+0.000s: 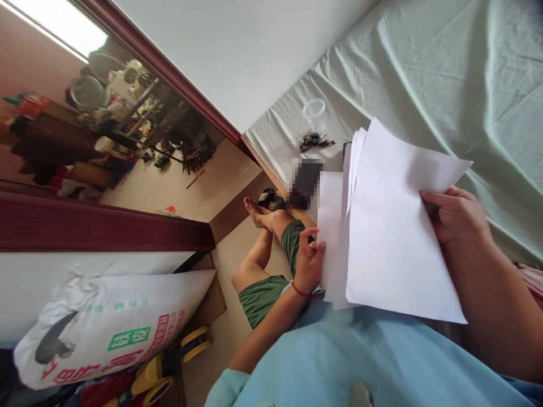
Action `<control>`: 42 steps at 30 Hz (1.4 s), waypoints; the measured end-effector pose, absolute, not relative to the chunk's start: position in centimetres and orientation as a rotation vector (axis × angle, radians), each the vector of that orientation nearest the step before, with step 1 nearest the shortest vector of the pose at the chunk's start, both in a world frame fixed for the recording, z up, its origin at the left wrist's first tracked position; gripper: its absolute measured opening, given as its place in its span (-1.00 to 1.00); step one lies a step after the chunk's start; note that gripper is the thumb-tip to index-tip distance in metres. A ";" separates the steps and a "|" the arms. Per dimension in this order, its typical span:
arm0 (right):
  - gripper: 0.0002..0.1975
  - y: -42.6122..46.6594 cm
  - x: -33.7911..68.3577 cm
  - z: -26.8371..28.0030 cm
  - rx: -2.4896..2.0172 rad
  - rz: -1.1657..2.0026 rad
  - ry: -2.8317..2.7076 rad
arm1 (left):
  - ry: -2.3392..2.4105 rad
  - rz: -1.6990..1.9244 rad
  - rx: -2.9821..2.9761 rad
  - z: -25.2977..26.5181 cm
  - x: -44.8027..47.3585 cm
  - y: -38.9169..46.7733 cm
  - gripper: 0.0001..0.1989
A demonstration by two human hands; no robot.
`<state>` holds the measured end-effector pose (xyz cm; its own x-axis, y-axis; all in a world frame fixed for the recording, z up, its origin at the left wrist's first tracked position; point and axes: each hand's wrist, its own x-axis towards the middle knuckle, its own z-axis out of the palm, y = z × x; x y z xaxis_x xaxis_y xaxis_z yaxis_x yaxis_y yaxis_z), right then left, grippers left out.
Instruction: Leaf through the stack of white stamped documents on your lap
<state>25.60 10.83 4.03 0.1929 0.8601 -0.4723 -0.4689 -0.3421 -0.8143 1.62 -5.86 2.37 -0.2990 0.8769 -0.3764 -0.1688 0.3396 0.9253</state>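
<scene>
Several white sheets of paper (399,226) are fanned out in front of my body. My left hand (309,260), with a red cord on its wrist, pinches the left edge of the lower sheets. At the right edge, my right hand (460,217) grips the top sheet between the thumb and fingers hidden behind it. This sheet bends upward at its upper right corner. A dark edge of something shows behind the sheets. Just left of the paper lies a dark object (306,180), blurred by pixels.
A clear plastic cup (314,113) and a dark tangled bundle (314,141) rest on the pale bedsheet (424,73). Dark shoes (271,199) lie on the floor by the bed. A stuffed white sack (127,322) leans at lower left, below a doorway into a cluttered room.
</scene>
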 end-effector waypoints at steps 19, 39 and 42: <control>-0.90 8.7 25.2 6.5 -1.780 1.292 -1.092 | 1.546 1.236 0.593 1.9 1.9 -5.5 -0.58; -0.92 9.0 25.5 5.1 -1.681 1.240 -1.090 | 1.659 1.260 0.645 1.0 1.7 -5.3 -0.50; -0.94 8.9 25.4 5.6 -1.725 1.191 -1.119 | 1.652 1.275 0.646 1.3 1.9 -5.2 -0.49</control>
<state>25.43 8.92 5.64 0.1860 0.9357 -0.2999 0.2410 -0.3393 -0.9093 1.86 -5.24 1.30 -0.4384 0.8294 -0.3463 -0.1250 0.3253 0.9373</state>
